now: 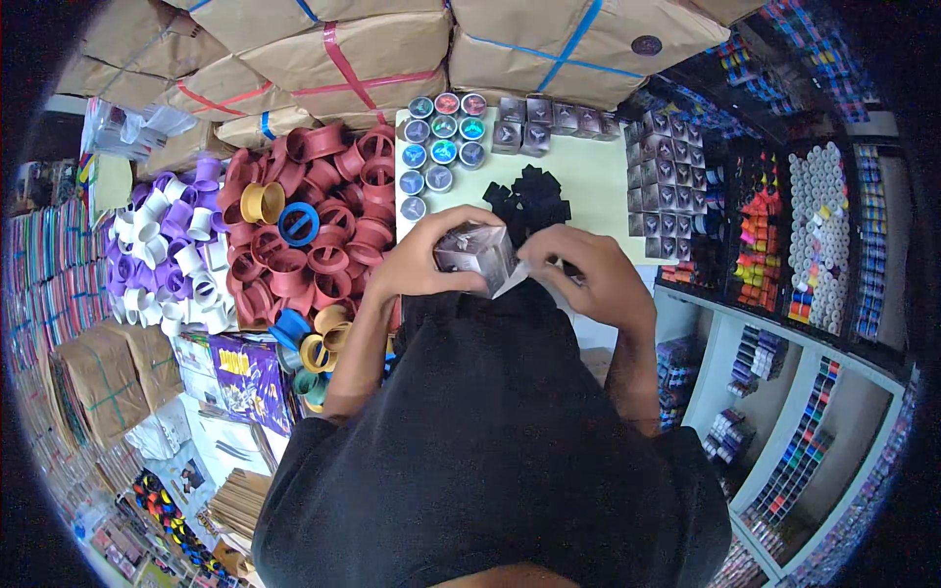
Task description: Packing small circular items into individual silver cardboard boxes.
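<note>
A small grey printed cardboard box is held tilted in front of my chest, with my left hand wrapped round its side. My right hand pinches a pale flap at the box's right corner. Whether anything is inside the box cannot be seen. Just beyond my hands, a heap of small black pieces lies on the pale table. Rows of round tins with shiny lids stand behind my left hand. More small grey boxes are lined up at the table's back.
Similar boxes are stacked in a block on the right. Dark red plastic rings are heaped on the left, beside purple and white ones. Large paper-wrapped bundles stand behind the table. Shelves of spools line the right.
</note>
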Demonstrator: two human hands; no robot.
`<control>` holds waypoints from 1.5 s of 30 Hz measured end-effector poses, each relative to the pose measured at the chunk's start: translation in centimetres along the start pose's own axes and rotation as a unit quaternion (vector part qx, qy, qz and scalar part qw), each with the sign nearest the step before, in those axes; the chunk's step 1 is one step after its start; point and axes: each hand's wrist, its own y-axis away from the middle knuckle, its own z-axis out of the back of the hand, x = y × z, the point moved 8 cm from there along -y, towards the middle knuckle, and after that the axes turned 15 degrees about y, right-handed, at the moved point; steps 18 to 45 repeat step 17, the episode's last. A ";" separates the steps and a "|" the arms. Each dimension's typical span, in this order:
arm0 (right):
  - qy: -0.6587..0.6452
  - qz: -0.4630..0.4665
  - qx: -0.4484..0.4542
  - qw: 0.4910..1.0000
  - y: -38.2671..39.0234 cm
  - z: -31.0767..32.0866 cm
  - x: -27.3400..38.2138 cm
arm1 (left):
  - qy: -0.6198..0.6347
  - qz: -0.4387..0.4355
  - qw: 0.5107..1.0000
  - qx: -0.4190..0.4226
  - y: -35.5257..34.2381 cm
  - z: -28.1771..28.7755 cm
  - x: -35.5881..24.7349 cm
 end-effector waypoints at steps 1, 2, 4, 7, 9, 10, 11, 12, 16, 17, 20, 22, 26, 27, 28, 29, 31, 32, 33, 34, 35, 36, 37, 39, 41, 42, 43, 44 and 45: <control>0.001 0.001 -0.001 1.000 0.0 0.3 0.1 | 0.057 0.027 0.998 -0.023 0.2 0.4 0.5; 0.003 -0.026 -0.019 0.999 0.2 0.8 -0.1 | 0.049 0.050 0.998 -0.001 0.5 0.2 0.8; 0.027 -0.059 -0.043 0.997 0.3 1.7 -0.4 | 0.019 0.070 0.997 0.012 0.1 0.0 0.6; 0.045 -0.011 -0.108 0.993 1.5 2.3 -1.1 | -0.056 0.043 0.997 -0.014 -0.6 0.2 0.5; 0.047 -0.078 -0.164 0.982 1.9 3.4 -1.9 | -0.094 0.002 0.992 -0.087 -1.0 1.0 0.0; 0.058 -0.079 -0.213 0.972 2.5 3.6 -2.6 | -0.074 -0.041 0.989 -0.121 -1.1 0.9 -0.4; 0.058 -0.079 -0.215 0.972 2.7 3.4 -2.9 | -0.054 -0.085 0.983 -0.154 -1.2 0.7 -0.5; 0.028 -0.120 -0.211 0.970 2.9 3.1 -4.0 | -0.022 -0.113 0.979 -0.168 -1.7 0.4 -0.2; -0.138 -0.163 -0.213 0.954 3.9 0.1 -7.1 | -0.052 -0.193 0.944 -0.260 -3.0 -2.1 -0.3; -0.139 -0.160 -0.215 0.953 4.1 0.4 -7.4 | -0.075 -0.232 0.931 -0.273 -3.2 -2.7 -0.5; -0.139 -0.160 -0.215 0.953 4.1 0.4 -7.4 | -0.075 -0.232 0.931 -0.273 -3.2 -2.7 -0.5; -0.139 -0.160 -0.215 0.953 4.1 0.4 -7.4 | -0.075 -0.232 0.931 -0.273 -3.2 -2.7 -0.5; -0.139 -0.160 -0.215 0.953 4.1 0.4 -7.4 | -0.075 -0.232 0.931 -0.273 -3.2 -2.7 -0.5; -0.139 -0.160 -0.215 0.953 4.1 0.4 -7.4 | -0.075 -0.232 0.931 -0.273 -3.2 -2.7 -0.5; -0.139 -0.160 -0.215 0.953 4.1 0.4 -7.4 | -0.075 -0.232 0.931 -0.273 -3.2 -2.7 -0.5; -0.139 -0.160 -0.215 0.953 4.1 0.4 -7.4 | -0.075 -0.232 0.931 -0.273 -3.2 -2.7 -0.5; -0.139 -0.160 -0.215 0.953 4.1 0.4 -7.4 | -0.075 -0.232 0.931 -0.273 -3.2 -2.7 -0.5; -0.139 -0.160 -0.215 0.953 4.1 0.4 -7.4 | -0.075 -0.232 0.931 -0.273 -3.2 -2.7 -0.5; -0.139 -0.160 -0.215 0.953 4.1 0.4 -7.4 | -0.075 -0.232 0.931 -0.273 -3.2 -2.7 -0.5; -0.139 -0.160 -0.215 0.953 4.1 0.4 -7.4 | -0.075 -0.232 0.931 -0.273 -3.2 -2.7 -0.5; -0.139 -0.160 -0.215 0.953 4.1 0.4 -7.4 | -0.075 -0.232 0.931 -0.273 -3.2 -2.7 -0.5; -0.139 -0.160 -0.215 0.953 4.1 0.4 -7.4 | -0.075 -0.232 0.931 -0.273 -3.2 -2.7 -0.5; -0.139 -0.160 -0.215 0.953 4.1 0.4 -7.4 | -0.075 -0.232 0.931 -0.273 -3.2 -2.7 -0.5; -0.139 -0.160 -0.215 0.953 4.1 0.4 -7.4 | -0.075 -0.232 0.931 -0.273 -3.2 -2.7 -0.5; -0.139 -0.160 -0.215 0.953 4.1 0.4 -7.4 | -0.075 -0.232 0.931 -0.273 -3.2 -2.7 -0.5; -0.139 -0.160 -0.215 0.953 4.1 0.4 -7.4 | -0.075 -0.232 0.931 -0.273 -3.2 -2.7 -0.5; -0.139 -0.160 -0.215 0.953 4.1 0.4 -7.4 | -0.075 -0.232 0.931 -0.273 -3.2 -2.7 -0.5; -0.139 -0.160 -0.215 0.953 4.1 0.4 -7.4 | -0.075 -0.232 0.931 -0.273 -3.2 -2.7 -0.5; -0.139 -0.160 -0.215 0.953 4.1 0.4 -7.4 | -0.075 -0.232 0.931 -0.273 -3.2 -2.7 -0.5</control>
